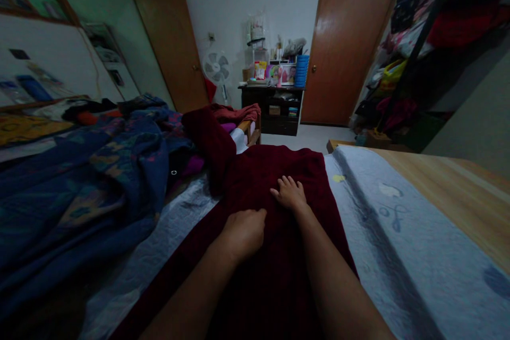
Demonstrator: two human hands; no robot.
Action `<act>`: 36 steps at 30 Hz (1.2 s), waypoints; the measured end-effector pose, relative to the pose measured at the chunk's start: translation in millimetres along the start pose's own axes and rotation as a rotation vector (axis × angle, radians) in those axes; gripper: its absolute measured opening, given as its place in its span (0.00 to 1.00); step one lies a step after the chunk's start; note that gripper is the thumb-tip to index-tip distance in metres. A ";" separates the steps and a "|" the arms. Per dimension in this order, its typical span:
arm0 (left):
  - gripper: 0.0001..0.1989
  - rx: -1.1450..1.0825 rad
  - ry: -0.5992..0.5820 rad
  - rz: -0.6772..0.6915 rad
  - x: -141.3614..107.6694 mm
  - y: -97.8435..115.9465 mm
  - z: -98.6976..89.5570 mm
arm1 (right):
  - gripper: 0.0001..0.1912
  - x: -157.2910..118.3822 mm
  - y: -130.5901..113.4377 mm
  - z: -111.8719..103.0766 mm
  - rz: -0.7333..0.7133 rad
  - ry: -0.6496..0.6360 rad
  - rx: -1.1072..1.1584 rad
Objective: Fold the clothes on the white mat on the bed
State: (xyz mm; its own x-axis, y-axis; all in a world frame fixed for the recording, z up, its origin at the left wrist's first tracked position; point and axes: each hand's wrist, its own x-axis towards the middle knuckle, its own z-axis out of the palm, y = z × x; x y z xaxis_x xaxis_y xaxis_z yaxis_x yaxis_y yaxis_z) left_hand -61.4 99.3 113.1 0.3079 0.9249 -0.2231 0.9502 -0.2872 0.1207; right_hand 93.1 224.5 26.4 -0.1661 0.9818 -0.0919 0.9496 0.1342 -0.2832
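A dark red garment [274, 164] lies spread over the bed, with one part, perhaps a sleeve, folded out at its upper left. My right hand [290, 192] rests flat on its upper right area, fingers spread. Lower and to the left, my left hand [246, 229] is closed on or against the same cloth, with its fingers curled under; whatever they hold is hidden. Beneath the garment is a pale grey-blue bed cover [382, 223] with printed figures.
A heap of clothes with a blue patterned cloth [119, 170] fills the left side. Bare wood [450, 175] edges the bed at right. Beyond stand a white fan [217, 67], a black cabinet [249, 105] and a brown door [346, 48]. Clothes hang at far right.
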 end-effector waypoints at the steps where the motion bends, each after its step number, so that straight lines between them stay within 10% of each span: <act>1: 0.17 -0.006 0.056 0.015 14.1 3.5 -3.9 | 0.33 1.0 2.4 -0.3 -0.009 0.011 0.028; 5: 0.22 -0.068 0.232 0.001 75.3 13.4 3.9 | 0.23 6.8 19.8 -6.9 -0.085 0.084 0.176; 10: 0.28 -0.187 0.185 -0.192 113.9 16.0 57.3 | 0.25 14.0 45.4 -18.0 -0.022 0.234 0.209; 16: 0.35 -0.132 0.320 -0.206 113.0 15.9 95.5 | 0.28 16.4 51.8 -5.7 0.208 0.358 0.109; 26: 0.36 -0.092 0.376 -0.213 111.9 19.5 100.6 | 0.36 36.4 52.6 -2.5 0.275 0.109 0.052; 36: 0.36 -0.099 0.374 -0.217 110.1 22.1 97.8 | 0.36 73.6 73.0 -11.8 0.291 0.250 -0.075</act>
State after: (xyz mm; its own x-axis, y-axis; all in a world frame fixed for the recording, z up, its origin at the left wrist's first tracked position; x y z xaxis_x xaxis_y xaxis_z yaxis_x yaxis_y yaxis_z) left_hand -1.9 170.4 -3.4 0.0462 0.9928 0.1101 0.9763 -0.0682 0.2054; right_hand 153.4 308.2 10.3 0.1738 0.9816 0.0795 0.9658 -0.1541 -0.2085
